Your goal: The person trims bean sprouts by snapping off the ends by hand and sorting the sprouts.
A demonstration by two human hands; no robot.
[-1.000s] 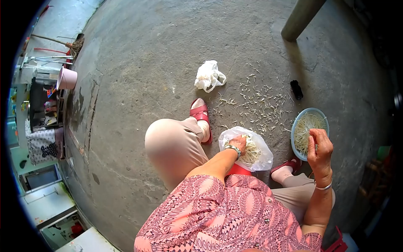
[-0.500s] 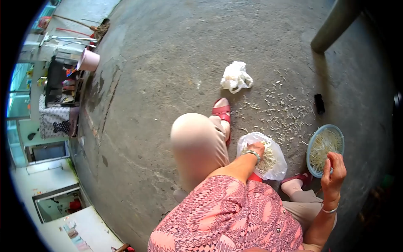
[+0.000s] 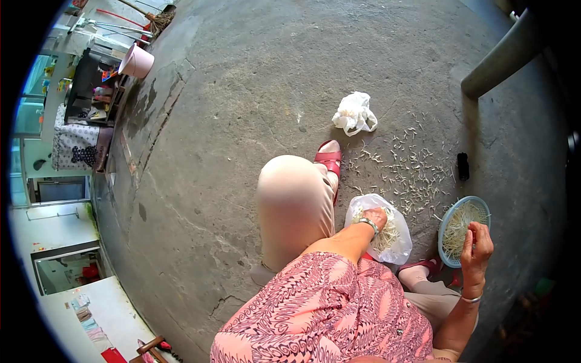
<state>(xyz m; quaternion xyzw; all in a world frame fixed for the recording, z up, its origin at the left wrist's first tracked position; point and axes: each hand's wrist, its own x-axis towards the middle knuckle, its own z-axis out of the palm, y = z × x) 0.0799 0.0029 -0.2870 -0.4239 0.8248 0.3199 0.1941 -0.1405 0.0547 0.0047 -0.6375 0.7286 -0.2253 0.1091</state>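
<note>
My left hand (image 3: 374,219) reaches into a white plastic bag (image 3: 400,247) that lies open on the ground between my legs. Pale bean sprouts (image 3: 387,235) fill the bag, and the fingertips are hidden among them. A light-blue basket (image 3: 443,239) with more bean sprouts (image 3: 463,227) stands on the right. Over its near edge I hold my right hand (image 3: 477,247), its fingers curled together in a pinch. Whatever they hold, if anything, is too small to make out.
Scattered sprout bits (image 3: 414,172) cover the concrete ahead of the bag. A crumpled white bag (image 3: 354,114) lies farther out, and a black object (image 3: 463,166) sits beyond the basket. A grey post (image 3: 502,54) rises at upper right; a pink bucket (image 3: 137,61) stands far left.
The whole view has shifted slightly with my head. My left hand stays in the bag, and my right hand remains curled by the basket, a little nearer to its sprouts.
</note>
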